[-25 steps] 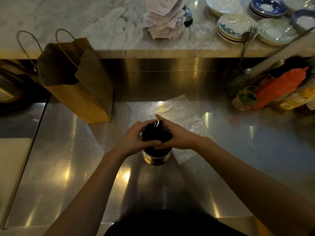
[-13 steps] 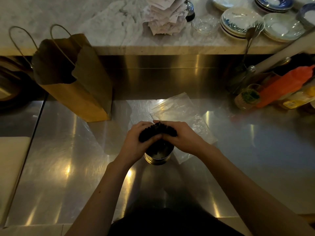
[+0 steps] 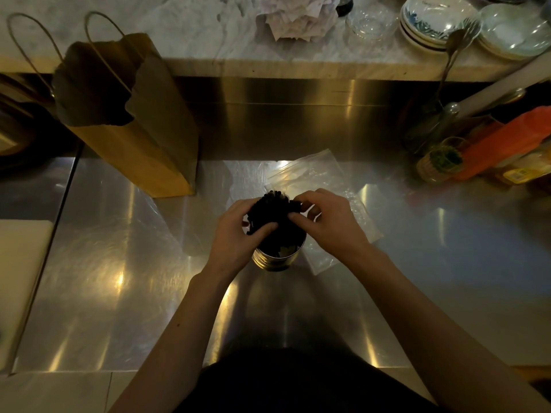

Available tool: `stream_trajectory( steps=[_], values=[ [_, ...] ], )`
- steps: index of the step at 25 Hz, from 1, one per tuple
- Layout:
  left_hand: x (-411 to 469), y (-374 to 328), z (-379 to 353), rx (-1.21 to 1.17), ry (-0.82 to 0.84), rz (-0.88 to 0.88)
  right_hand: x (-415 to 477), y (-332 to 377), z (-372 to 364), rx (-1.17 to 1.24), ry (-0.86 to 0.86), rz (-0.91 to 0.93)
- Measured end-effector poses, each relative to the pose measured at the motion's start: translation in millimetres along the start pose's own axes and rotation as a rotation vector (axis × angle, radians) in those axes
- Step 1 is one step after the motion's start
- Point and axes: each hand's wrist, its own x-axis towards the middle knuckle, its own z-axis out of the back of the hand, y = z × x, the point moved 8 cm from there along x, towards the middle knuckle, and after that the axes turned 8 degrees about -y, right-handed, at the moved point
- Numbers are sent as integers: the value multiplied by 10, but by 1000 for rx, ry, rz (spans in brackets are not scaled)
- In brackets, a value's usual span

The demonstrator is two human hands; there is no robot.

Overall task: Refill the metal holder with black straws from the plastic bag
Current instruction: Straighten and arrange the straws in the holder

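Observation:
A round metal holder (image 3: 275,260) stands on the steel counter in the middle of the view. A bundle of black straws (image 3: 272,211) sticks up out of it, leaning away from me. My left hand (image 3: 235,236) wraps the bundle from the left, thumb across its front. My right hand (image 3: 328,222) pinches the top of the straws from the right with fingertips. A clear plastic bag (image 3: 316,177) lies flat on the counter behind and to the right of the holder, partly under my right hand.
A brown paper bag (image 3: 128,120) with handles stands at the back left. Stacked plates (image 3: 432,22) and papers sit on the marble shelf (image 3: 208,34) behind. An orange squeeze bottle (image 3: 501,144), a small jar (image 3: 438,162) and utensils crowd the right. A white board (image 3: 18,278) lies at the left.
The straw bundle has tilted away from me, opening a gap at the holder's near side. My right fingers have shifted from cupping the bundle to pinching its top.

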Motion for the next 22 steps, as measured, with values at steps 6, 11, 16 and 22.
stream_trajectory(
  steps=[6, 11, 16, 22],
  values=[
    [11, -24, 0, -1, -28, -12, 11, 72, -95, 1, 24, 0],
    [-6, 7, 11, -39, -32, 10, 33, 104, -87, -25, -1, 41],
    [-18, -3, 46, -47, -20, 24, 12, 138, 20, -39, -12, 42],
    [-53, -279, 329, -44, -118, -33, 78, 415, 464, -78, -85, 85]
  ],
)
